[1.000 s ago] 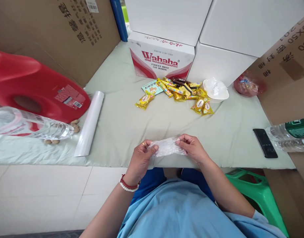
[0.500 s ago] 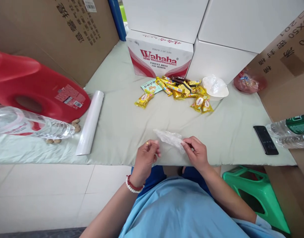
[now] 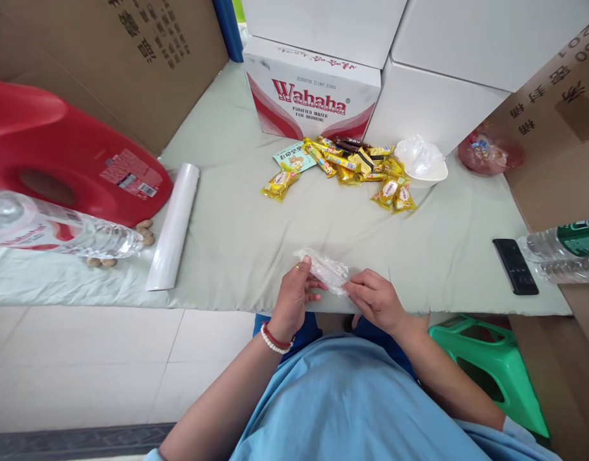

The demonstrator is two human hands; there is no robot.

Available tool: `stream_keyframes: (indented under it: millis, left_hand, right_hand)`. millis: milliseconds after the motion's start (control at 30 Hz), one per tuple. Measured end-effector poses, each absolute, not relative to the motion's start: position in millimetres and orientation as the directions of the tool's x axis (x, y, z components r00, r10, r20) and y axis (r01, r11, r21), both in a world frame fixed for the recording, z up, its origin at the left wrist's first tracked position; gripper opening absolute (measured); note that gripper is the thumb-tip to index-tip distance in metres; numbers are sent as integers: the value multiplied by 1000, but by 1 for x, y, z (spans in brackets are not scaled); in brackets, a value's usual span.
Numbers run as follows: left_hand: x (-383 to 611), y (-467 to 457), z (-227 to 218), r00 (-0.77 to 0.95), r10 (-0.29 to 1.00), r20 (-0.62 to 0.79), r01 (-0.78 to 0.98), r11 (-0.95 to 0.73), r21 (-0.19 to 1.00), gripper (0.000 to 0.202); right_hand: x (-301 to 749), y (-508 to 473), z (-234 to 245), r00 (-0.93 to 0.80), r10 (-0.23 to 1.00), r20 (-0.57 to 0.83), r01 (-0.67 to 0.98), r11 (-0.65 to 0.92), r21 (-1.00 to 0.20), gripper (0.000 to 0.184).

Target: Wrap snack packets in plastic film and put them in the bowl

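Observation:
A crumpled piece of thin clear plastic (image 3: 329, 271) is held between both hands, just above the table's front edge. Whether it is a bag, a glove or loose film I cannot make out. My left hand (image 3: 297, 288), with a red and white bead bracelet at the wrist, grips the left end, its thumb on top and its lower fingers loosely apart. Pinched in my right hand (image 3: 375, 296) is the right end. Beyond the hands lies a pile of yellow-wrapped snacks (image 3: 347, 161), with one wrapped snack (image 3: 280, 182) apart on the left.
A white bowl (image 3: 436, 176) holding clear plastic stands beside the snacks. White boxes (image 3: 316, 96) line the back. At left are a white roll (image 3: 173, 227), a red jug (image 3: 107, 173) and a lying water bottle (image 3: 59, 224). A phone (image 3: 515, 267) lies right; a green stool (image 3: 491, 365) is below.
My left hand has moved up and right onto the plastic, which it was beside before. The right hand has dropped slightly, and the plastic now slants down to the right.

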State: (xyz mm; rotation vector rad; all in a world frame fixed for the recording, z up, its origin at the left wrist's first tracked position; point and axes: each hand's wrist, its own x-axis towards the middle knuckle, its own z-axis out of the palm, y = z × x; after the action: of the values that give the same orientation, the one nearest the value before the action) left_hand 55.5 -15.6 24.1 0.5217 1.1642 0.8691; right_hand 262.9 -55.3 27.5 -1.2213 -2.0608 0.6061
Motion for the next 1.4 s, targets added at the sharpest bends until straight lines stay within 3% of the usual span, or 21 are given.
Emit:
stream_keyframes:
  millis: [100, 267, 333, 400, 533, 633, 800, 867, 1033, 1133, 1233, 1300, 1400]
  left_hand:
    - [55, -16, 20, 47, 876, -480, -261, 475, 840, 52]
    - [57, -22, 19, 17, 937, -348, -91, 348, 933, 34]
    - [59, -25, 21, 95, 942, -322, -116, 332, 936, 33]
    - [61, -27, 20, 163, 937, -310, -189, 338, 922, 35]
    - [60, -22, 14, 119, 907, -405, -283, 421, 862, 46]
    - [58, -16, 14, 65, 894, -443, -336, 438, 834, 54]
    - [64, -18, 17, 93, 927, -363, -217, 374, 902, 56]
    - [70, -19, 16, 91, 946, -312, -185, 324, 928, 50]
    - [72, -6, 13, 72, 918, -390, -459, 377, 804, 48]
    - [65, 4, 12, 91, 909, -406, -510, 393, 765, 50]
    - [58, 6, 9, -10, 927, -374, -352, 347, 870, 45]
    - [56, 4, 10, -106, 956, -272, -162, 254, 954, 41]
    - [58, -4, 14, -83, 986, -147, 26, 150, 988, 33]
  right_hand:
    - [260, -56, 35, -423, 858, 290, 513, 491, -704, 25]
    - [251, -47, 41, -67, 978, 198, 502, 205, -840, 35]
    - [243, -40, 35, -32, 995, 94, 458, 98, -883, 41]
    - [235, -33, 28, -35, 999, -12, 379, 2, -925, 33]
    - [232, -24, 15, 44, 987, -155, 161, -160, -974, 32]
    - [240, -24, 14, 89, 980, -176, 89, -184, -979, 36]
    - [244, -28, 17, 134, 990, -45, 256, -79, -963, 25]
    - [242, -29, 17, 116, 992, -54, 244, -81, -966, 25]
    - [248, -26, 17, 219, 930, -297, -90, -283, -955, 43]
    - [258, -24, 22, 234, 898, -374, -235, -320, -918, 49]
    - [263, -25, 26, 219, 889, -402, -318, -325, -891, 48]
    - [263, -26, 29, 203, 890, -409, -343, -327, -881, 47]
    - [259, -27, 30, 182, 898, -400, -348, -321, -881, 47]
